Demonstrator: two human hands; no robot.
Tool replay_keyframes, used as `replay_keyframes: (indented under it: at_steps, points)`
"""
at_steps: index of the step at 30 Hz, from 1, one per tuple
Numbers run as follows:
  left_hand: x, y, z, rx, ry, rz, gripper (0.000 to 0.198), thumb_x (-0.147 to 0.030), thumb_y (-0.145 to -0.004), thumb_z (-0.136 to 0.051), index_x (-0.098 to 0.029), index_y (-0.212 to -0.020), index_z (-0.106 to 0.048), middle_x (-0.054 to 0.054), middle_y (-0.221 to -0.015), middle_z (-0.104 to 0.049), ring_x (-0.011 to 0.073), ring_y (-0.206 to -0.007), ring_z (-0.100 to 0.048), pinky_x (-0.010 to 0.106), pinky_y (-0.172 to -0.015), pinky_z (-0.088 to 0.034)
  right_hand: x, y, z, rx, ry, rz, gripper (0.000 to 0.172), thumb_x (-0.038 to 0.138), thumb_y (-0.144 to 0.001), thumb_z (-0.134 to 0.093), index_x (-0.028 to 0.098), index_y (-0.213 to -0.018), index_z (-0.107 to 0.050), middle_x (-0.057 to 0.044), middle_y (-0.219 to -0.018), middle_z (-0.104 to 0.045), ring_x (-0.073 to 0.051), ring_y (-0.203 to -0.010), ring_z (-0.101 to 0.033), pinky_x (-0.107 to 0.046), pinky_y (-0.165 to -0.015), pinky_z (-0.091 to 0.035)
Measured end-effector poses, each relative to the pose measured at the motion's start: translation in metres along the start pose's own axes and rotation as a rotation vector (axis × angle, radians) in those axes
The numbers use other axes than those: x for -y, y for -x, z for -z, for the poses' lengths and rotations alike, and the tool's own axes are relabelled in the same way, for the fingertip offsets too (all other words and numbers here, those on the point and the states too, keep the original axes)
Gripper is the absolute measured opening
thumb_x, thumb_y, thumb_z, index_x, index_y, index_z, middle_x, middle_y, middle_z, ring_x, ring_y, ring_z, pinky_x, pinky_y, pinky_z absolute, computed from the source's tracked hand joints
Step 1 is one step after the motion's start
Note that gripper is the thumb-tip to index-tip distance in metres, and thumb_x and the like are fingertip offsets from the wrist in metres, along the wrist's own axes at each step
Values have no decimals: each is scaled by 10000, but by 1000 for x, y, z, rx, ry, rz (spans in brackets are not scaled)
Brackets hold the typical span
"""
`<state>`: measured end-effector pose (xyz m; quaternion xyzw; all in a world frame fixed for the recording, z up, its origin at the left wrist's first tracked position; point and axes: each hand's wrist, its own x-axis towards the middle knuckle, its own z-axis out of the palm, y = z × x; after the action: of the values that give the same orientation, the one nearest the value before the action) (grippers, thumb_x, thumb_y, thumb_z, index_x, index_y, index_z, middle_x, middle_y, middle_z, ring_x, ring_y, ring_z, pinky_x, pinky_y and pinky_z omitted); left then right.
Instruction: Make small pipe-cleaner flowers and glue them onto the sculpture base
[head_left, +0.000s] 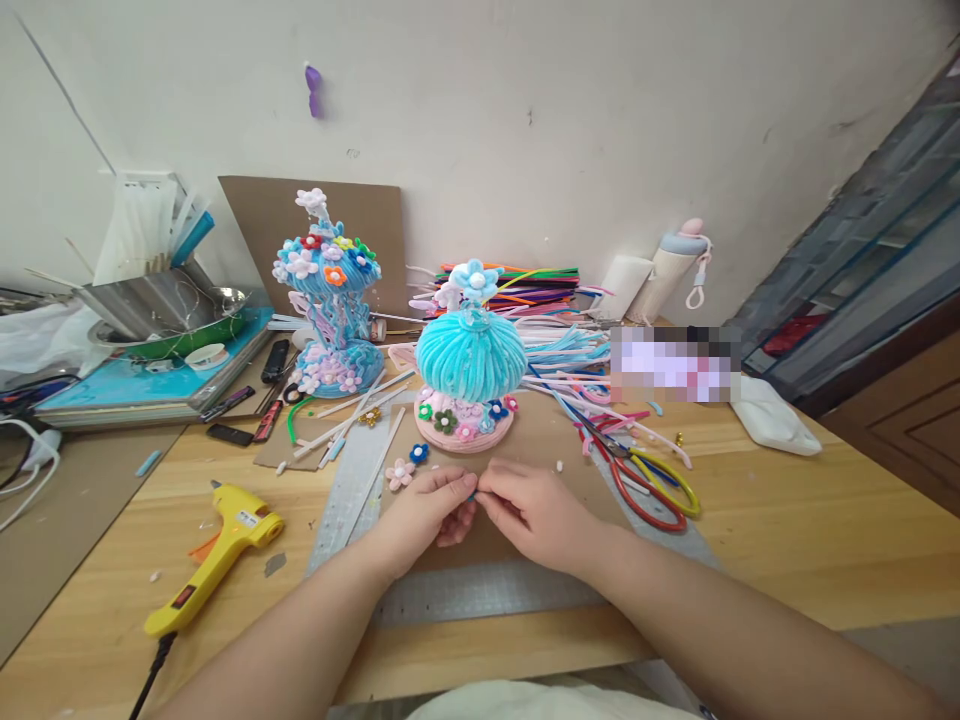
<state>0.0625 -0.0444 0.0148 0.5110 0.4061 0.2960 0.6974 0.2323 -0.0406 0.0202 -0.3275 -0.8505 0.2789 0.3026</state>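
My left hand [435, 508] and my right hand [525, 508] meet over a brown cardboard sheet [480, 550]. Both are closed in a pinch around a small blue piece [473, 494], mostly hidden by the fingers. Just beyond them stands a turquoise fuzzy dome [471, 355] with a light blue flower [477, 281] on top and a pink base [465, 440] covered in small flowers. A pink flower [400, 474] and a dark blue flower [418, 455] lie left of that base, near my left hand.
A yellow glue gun [232, 545] lies at the left. Red-handled scissors [645, 495] and yellow-handled ones [679, 485] rest at the right. A decorated blue piece [330, 268], colored stems [517, 290] and a bottle [667, 275] stand or lie behind.
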Motion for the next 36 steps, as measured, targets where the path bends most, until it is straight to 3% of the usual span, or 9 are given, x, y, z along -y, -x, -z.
replay_keyframes:
  at_steps: [5, 9, 13, 16, 18, 21, 23, 26, 36]
  points:
    - [2, 0, -2, -19, 8, -29, 300, -418, -819, -451, -172, -660, -393, -61, -521, -366, 50, -433, -267, 197, -398, -163, 0, 0, -2, -23, -34, -69, 170, 184, -846, -426, 161, -691, -491, 0, -675, -501, -105, -645, -443, -236, -591, -313]
    - [0, 3, -7, -120, -275, -196, 278, -385, -852, -398, -168, -681, -422, -49, -570, -372, 72, -512, -322, 212, -474, -255, -1, -4, -5, -15, -607, -408, 205, 261, -803, -490, 157, -632, -447, 52, -548, -378, -50, -448, -301, -190, -432, -223]
    - [-4, 8, -9, -210, -706, -412, 240, -315, -873, -363, -160, -732, -481, 3, -702, -484, 115, -676, -423, 256, -623, -320, -10, -7, 0, 330, -1382, -787, 143, 253, -751, -496, 160, -684, -411, 94, -535, -266, -12, -367, -106, -157, -358, -78]
    - [-5, 10, -7, -211, -848, -477, 223, -306, -872, -363, -159, -762, -489, 16, -731, -508, 128, -698, -433, 268, -638, -318, -15, -7, 0, 479, -1538, -850, 134, 255, -748, -499, 154, -710, -419, 100, -542, -238, -8, -367, -89, -146, -355, -71]
    - [-4, 8, -5, -202, -822, -455, 245, -323, -871, -363, -158, -744, -492, 17, -727, -508, 130, -702, -440, 268, -643, -324, -13, -7, -3, 323, -1383, -748, 152, 271, -764, -514, 162, -712, -422, 93, -546, -288, -11, -368, -124, -151, -361, -88]
    - [0, 4, -2, -138, -574, -285, 328, -397, -864, -354, -157, -671, -468, -4, -623, -469, 110, -607, -434, 244, -566, -325, -5, -4, -6, 50, -820, -453, 179, 264, -805, -501, 162, -665, -453, 53, -572, -417, -41, -428, -320, -171, -420, -246]
    - [2, 2, -1, -66, -312, -122, 384, -462, -854, -329, -159, -648, -444, -23, -549, -425, 89, -499, -400, 222, -465, -279, 2, -2, -5, -9, -418, -229, 184, 230, -832, -464, 161, -665, -496, 11, -637, -499, -89, -575, -455, -211, -550, -347]
    - [4, 1, 0, 10, 1, 30, 378, -489, -828, -371, -163, -641, -417, -40, -515, -393, 59, -396, -338, 200, -378, -181, 7, 1, -1, 4, -13, -16, 146, 181, -841, -434, 171, -728, -526, -23, -737, -544, -125, -686, -491, -236, -621, -353]
    - [0, 3, -2, -22, 118, 114, 354, -480, -786, -470, -146, -672, -486, -8, -549, -492, 58, -395, -422, 156, -313, -189, 2, 3, 1, 22, 250, 36, 155, 144, -854, -398, 175, -760, -517, -24, -767, -555, -121, -684, -504, -227, -602, -340]
